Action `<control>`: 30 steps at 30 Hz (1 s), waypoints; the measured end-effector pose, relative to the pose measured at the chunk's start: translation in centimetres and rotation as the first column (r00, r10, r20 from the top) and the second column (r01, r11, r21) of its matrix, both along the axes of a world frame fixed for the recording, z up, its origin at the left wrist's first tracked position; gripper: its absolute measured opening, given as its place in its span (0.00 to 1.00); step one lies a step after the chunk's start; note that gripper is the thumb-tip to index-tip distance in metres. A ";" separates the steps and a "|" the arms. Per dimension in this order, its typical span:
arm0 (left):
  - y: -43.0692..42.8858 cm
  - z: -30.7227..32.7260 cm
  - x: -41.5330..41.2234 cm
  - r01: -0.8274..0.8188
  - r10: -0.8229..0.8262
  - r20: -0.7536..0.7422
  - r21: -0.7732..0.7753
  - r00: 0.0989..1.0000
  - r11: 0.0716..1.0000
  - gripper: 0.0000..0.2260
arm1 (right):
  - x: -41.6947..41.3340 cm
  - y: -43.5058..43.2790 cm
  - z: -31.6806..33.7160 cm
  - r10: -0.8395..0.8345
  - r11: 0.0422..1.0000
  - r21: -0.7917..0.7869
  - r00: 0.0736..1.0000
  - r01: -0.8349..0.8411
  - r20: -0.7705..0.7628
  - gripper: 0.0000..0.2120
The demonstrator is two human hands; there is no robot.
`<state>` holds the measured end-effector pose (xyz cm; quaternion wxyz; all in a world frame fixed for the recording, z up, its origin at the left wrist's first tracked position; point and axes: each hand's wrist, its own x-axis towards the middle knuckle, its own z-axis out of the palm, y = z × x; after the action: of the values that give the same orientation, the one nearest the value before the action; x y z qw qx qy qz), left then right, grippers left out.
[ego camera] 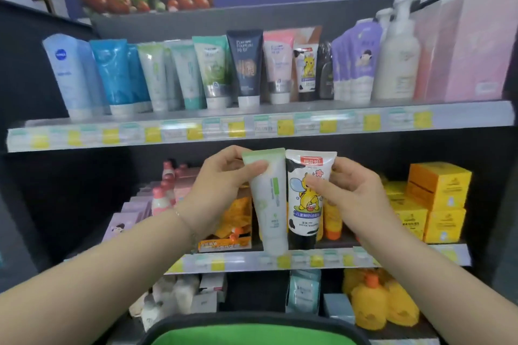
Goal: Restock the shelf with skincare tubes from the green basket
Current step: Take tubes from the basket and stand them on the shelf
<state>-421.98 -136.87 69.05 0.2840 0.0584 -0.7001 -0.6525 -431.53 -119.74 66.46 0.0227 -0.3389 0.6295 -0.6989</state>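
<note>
- The left hand (221,190) pinches the pale green tube (270,204) near its top, thumb in front.
- The cartoon tube (307,204) touches it, cap down, above the middle shelf (241,260) front edge.
- The right hand (353,193) grips it, fingers curled.

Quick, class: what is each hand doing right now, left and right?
The left hand grips the green-topped tube near its top.
The right hand grips the cartoon tube near its top.

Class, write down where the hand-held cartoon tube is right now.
In the head view, the cartoon tube sits centre frame, upright in the right hand, just right of the pale green tube held by the left hand.
</note>
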 end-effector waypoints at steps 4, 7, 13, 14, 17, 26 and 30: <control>0.8 3.3 -1.1 0.031 -0.031 -0.035 -0.009 0.999 0.999 0.08 | -1.0 0.9 3.4 -0.016 1.000 -0.010 0.999 0.016 -0.047 0.09; 1.1 5.2 -2.0 0.022 -0.024 -0.044 -0.047 0.999 0.999 0.04 | -1.9 1.6 5.7 -0.022 0.999 -0.025 0.998 0.020 -0.064 0.09; 1.7 8.5 -3.9 -0.031 0.020 -0.078 -0.146 0.997 0.989 0.06 | -3.7 2.2 9.6 -0.051 0.998 0.023 0.993 0.054 -0.107 0.10; 1.8 9.0 -4.2 -0.039 0.026 -0.089 -0.149 0.996 0.988 0.05 | -4.0 2.3 10.1 -0.054 0.998 0.032 0.992 0.058 -0.115 0.10; 2.2 10.6 -4.9 -0.066 0.046 -0.125 -0.154 0.991 0.986 0.02 | -4.8 2.5 11.7 -0.070 0.997 0.034 0.988 0.075 -0.134 0.12; 2.8 14.7 -7.1 -0.126 0.096 -0.181 -0.161 0.979 0.979 0.03 | -6.0 2.8 16.4 -0.018 1.000 0.009 0.961 0.022 -0.276 0.21; 2.5 16.3 -8.3 -0.150 0.118 -0.191 -0.161 0.974 0.975 0.03 | -7.9 2.1 18.5 -0.043 0.994 0.085 0.943 0.075 -0.329 0.17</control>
<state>-430.32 -134.35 85.38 0.3938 0.0215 -0.7204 -0.5705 -439.42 -117.65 84.94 -0.0868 -0.4295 0.6672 -0.6023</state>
